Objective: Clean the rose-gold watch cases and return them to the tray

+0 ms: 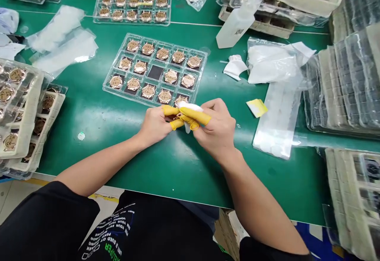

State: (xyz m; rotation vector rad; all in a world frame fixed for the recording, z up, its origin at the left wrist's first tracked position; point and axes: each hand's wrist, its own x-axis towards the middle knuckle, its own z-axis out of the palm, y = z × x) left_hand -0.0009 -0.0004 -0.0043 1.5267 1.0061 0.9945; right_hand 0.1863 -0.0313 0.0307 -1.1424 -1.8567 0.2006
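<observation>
Now, left hand [157, 124]: in the head view, its thumb and forefinger pinch a small rose-gold metal piece [177, 115], probably a round watch case; the fingers hide most of it.
Right hand [218, 126]: its fingers grasp a folded white cloth [192, 106] close against the piece; exact contact cannot be told.
Piece's place: between both hands, above the green worktop [142, 166], at the near right edge of a clear plastic tray [155, 72].
Wiping, as it seems: best done with a steady left pinch by the rim, light strokes from a clean fold, only covered fingertips meeting polished metal, and the piece kept low over the worktop.
Yellow rubber finger cots [196, 115]: at least four, two on each hand.
Round rose-gold watch cases [171, 76]: fourteen in the near tray's fifteen pockets; the pocket in the middle shows black lining.
Far clear plastic tray [124, 21]: one, holding fifteen cases.
White translucent spray bottle [236, 26]: one.
Yellow-and-white square pad [257, 108]: one.
Stacked clear trays [341, 90] at right: too overlapped to count.
</observation>
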